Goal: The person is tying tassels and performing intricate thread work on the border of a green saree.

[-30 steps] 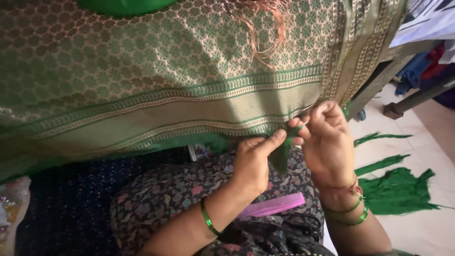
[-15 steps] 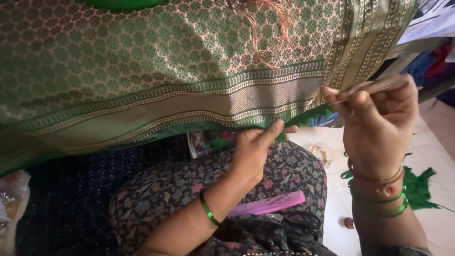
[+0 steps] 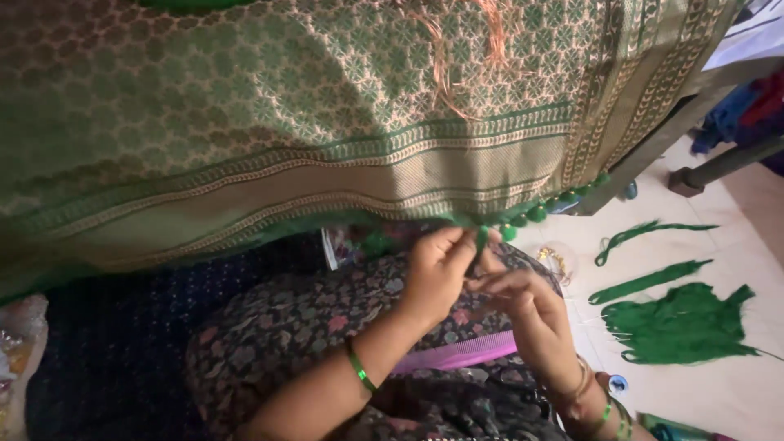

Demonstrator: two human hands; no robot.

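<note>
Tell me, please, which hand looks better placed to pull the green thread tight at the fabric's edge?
Probably the right hand: it sits free just below the fabric's edge, fingers at the green thread, while the left hand pinches that thread against the border.

- Bare forearms, no sleeves reaching the wrists.
- Left hand (image 3: 437, 273): no rings visible; one thin, shiny green bangle (image 3: 359, 369) round the wrist.
- Right hand (image 3: 527, 314): a stack of bangles (image 3: 600, 400) at the wrist, gold-toned and green.
- Lap covered in dark garment (image 3: 278, 327) printed with small pink and grey flowers.
</note>
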